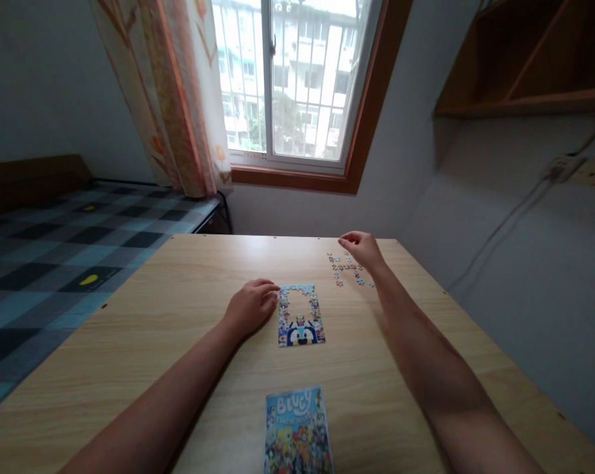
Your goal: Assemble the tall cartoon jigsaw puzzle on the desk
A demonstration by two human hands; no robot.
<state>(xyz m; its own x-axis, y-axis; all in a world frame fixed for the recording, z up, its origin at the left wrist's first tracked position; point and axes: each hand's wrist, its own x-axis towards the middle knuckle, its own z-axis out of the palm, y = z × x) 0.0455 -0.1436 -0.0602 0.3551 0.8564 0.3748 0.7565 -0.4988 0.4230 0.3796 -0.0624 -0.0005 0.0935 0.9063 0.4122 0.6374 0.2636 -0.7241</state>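
A partly assembled jigsaw puzzle [303,336] lies flat on the wooden table, with a blue dog face along its near edge and a bare gap in its middle. My left hand [254,304] rests beside it, fingers loosely spread, the fingertips at its upper left edge. Several loose puzzle pieces [347,268] are laid out in rows farther right. Above these rows is my right hand [359,247], its thumb and fingertips pinched together. Whatever is between those fingertips is too small to make out.
A Bluey puzzle box [299,431] lies at the near side of the wooden table [218,421]. Left of the table is a bed with a checked cover [95,234]. A window [297,85] and curtain [179,99] are behind; a cable [505,220] hangs on the right wall.
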